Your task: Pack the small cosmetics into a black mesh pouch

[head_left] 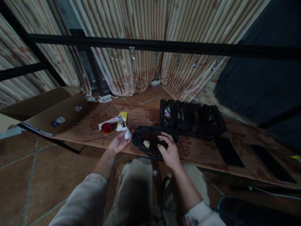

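Silver-topped white bottle (127,134) pinched by the left hand (118,143)!
Over the black bag (139,135), the right hand (171,153) is held — thumb and fingers parted, a cream item (146,144) seen alongside.

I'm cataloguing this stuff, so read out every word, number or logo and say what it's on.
Nothing is readable.
Brown cardboard box, blue-and-white marking: too blurred.
White sheet with dark print: too blurred.
Flat yellow-and-white tube: any print is too small.
Small white bottle in left hand: no legible text.
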Tool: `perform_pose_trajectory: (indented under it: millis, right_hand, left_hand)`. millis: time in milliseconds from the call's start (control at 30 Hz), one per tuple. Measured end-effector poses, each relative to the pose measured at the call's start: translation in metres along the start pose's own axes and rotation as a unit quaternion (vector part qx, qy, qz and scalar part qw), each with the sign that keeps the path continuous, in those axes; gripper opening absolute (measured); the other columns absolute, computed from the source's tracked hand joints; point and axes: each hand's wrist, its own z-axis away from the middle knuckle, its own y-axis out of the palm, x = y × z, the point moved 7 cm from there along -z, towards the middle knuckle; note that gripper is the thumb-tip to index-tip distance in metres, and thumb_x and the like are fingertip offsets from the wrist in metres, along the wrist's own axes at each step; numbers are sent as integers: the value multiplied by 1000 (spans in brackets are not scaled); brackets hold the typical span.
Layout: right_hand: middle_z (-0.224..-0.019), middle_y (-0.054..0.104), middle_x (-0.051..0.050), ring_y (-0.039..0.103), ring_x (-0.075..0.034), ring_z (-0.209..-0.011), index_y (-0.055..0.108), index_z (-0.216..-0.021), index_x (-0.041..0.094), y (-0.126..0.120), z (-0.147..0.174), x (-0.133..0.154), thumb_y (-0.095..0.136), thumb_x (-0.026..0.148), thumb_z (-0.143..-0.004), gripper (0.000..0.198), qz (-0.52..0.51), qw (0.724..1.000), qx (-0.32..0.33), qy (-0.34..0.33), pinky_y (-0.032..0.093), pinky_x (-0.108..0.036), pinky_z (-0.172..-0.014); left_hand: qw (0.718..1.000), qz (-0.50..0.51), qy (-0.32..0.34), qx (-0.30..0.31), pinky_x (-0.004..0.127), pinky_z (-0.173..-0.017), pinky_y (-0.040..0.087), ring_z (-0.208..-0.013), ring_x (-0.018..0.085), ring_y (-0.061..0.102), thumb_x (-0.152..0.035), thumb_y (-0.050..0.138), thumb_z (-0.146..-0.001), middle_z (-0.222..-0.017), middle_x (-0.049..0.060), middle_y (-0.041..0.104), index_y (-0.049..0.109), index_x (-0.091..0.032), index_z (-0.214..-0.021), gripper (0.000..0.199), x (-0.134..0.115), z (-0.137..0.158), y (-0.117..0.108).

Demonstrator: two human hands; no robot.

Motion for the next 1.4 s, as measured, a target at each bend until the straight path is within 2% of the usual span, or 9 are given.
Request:
perform_pose_trajectory:
  millis: [467, 667, 900, 1400]
  right_hand:
    - [-125, 55, -7, 61, -22, -101, 65, -104, 23, 0, 0, 0, 56, 17, -75, 31, 0, 1000, 1, 2, 48, -41, -93]
    - [-125, 55, -7, 62, -21, -101, 65, -104, 24, 0, 0, 2, 56, 17, -75, 31, -2, 1000, 1, 3, 49, -41, -93]
    - [-124, 56, -6, 58, -23, -108, 65, -103, 24, 0, -1, 2, 56, 18, -75, 30, 8, 1000, -4, -3, 45, -42, -98]
    - [-124, 56, -7, 61, -23, -104, 65, -103, 24, 1, -1, -1, 56, 17, -74, 31, 0, 1000, 0, -2, 48, -42, -94]
  left_hand:
    - [1000, -1, 1, 3, 26, -73, 54, -77, 15, 66, -17, 44, -92, -88, 8, 68, 59, -14, -107, 20, 0, -1, -1]
    - [1000, 5, 1, -13, 27, -71, 54, -76, 15, 66, -17, 44, -92, -86, 8, 68, 58, -14, -108, 21, 0, 0, -1]
    - [1000, 10, -4, -18, 27, -72, 54, -78, 15, 66, -17, 45, -92, -87, 8, 68, 58, -14, -106, 19, 0, 0, -2]
    - [1000, 7, -5, -8, 26, -71, 53, -74, 14, 64, -17, 45, -92, -81, 6, 66, 59, -15, -103, 18, 0, -1, -2]
